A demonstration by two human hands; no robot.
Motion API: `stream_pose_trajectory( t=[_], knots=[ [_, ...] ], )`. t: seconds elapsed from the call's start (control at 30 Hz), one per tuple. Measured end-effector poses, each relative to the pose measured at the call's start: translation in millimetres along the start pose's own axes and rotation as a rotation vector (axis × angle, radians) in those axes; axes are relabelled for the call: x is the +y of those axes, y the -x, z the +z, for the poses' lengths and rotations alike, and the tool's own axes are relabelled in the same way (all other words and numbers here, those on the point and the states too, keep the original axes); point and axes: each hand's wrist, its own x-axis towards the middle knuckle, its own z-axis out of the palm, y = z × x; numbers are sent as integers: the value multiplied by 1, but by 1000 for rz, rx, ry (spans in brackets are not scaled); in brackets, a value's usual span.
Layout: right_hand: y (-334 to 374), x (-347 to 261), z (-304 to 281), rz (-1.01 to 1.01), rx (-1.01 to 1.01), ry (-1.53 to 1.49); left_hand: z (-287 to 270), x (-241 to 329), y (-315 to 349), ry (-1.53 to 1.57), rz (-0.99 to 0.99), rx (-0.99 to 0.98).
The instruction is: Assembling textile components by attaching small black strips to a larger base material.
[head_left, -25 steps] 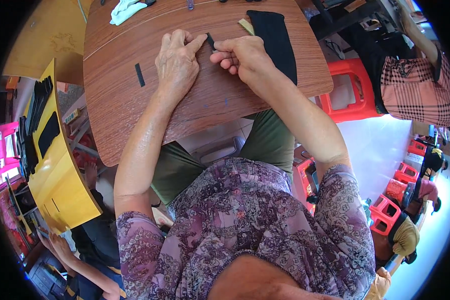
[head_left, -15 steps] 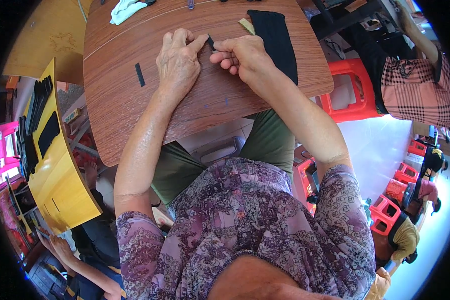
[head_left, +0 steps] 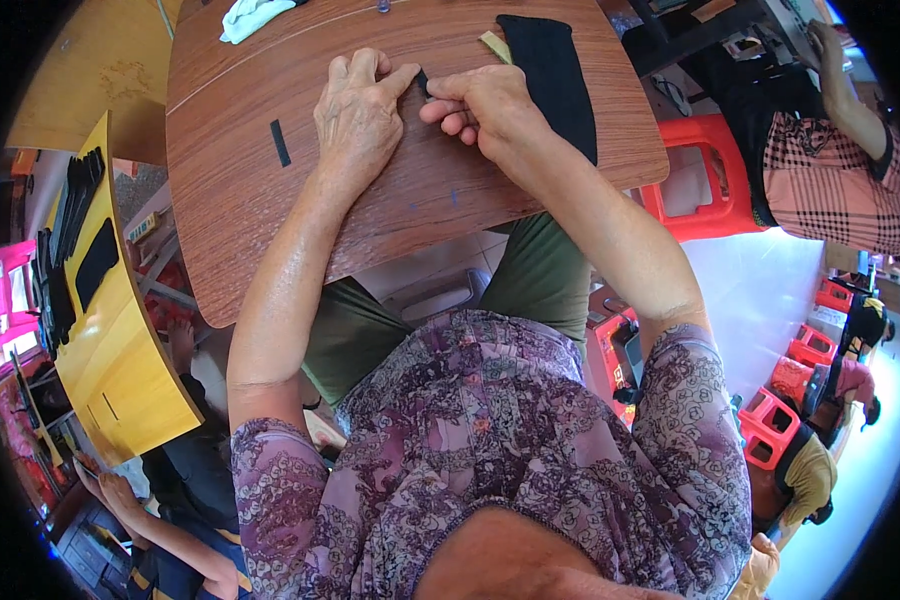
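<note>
A short black strip (head_left: pixel 423 83) stands up off the brown table between my hands. Its lower end is pinched between the thumb and curled fingers of my right hand (head_left: pixel 485 108). From the other side, my left hand (head_left: pixel 360 108) rests on the tabletop with knuckles bent, one finger reaching right to the strip's upper end. Whether it grips the strip or only touches it is hard to see. A second black strip (head_left: pixel 280 143) lies flat, left of my left hand. Beyond my right wrist lies a black fabric piece (head_left: pixel 555 85), with a yellowish strip (head_left: pixel 495 46) at its edge.
A white cloth (head_left: pixel 255 18) lies at the table's far left. To the left, a yellow board (head_left: pixel 135 370) carries several black pieces. A red stool (head_left: pixel 705 175) stands by the table's right edge, near a person in checked clothing (head_left: pixel 835 180). Another person's arm (head_left: pixel 160 530) shows lower left.
Both hands keep almost the same place and hold around the black strip. The view has shifted slightly. The arm of the person at right has moved.
</note>
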Motion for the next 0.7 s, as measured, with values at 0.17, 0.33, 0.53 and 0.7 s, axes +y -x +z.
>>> stream_pose_trajectory(
  t=[0.17, 0.33, 0.53, 0.7],
  knots=[
    [-5, -6, -3, -3, -10, 72, -1, -1, -3, -2, -6, -15],
    [-7, -14, -1, -11, -81, 308, -2, -2, -4, -8, -16, -35],
    [-12, -18, -1, -17, -153, 419, -1, -4, -5, -1, -17, -46],
    [-10, -17, 1, -18, -140, 479, 0, -6, -3, -8, 3, -26]
  ],
)
